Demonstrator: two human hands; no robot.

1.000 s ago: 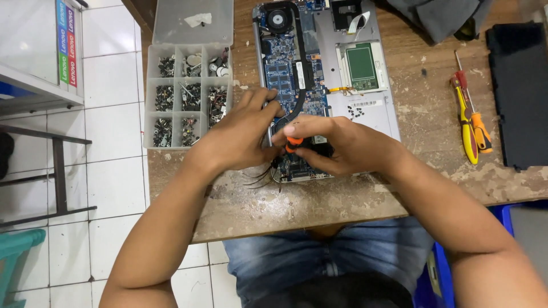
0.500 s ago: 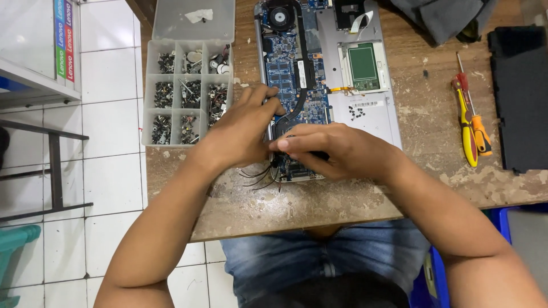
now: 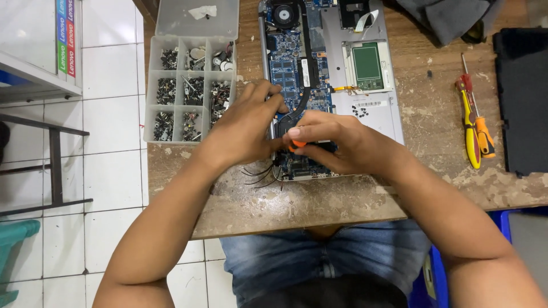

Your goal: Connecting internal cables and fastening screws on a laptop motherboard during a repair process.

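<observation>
White barcode label (image 3: 370, 105) on laptop; colourful wall stickers (image 3: 64, 35).

The opened silver laptop (image 3: 365, 108) lay bottom-up and flat on my worn wooden worktop (image 3: 342, 199), its blue circuit board, black fan and dark heat pipe bared, thin black wires trailing from its near edge. The orange-handled screwdriver (image 3: 297, 146) sat over that near edge, mostly hidden in my right hand (image 3: 337, 142).

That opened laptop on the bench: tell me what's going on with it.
A person sits at a worn wooden table with the opened laptop, its circuit board exposed. The right hand grips an orange-handled tool over the board; the left hand steadies beside it. A compartmented screw box sits left, two screwdrivers right.
</observation>
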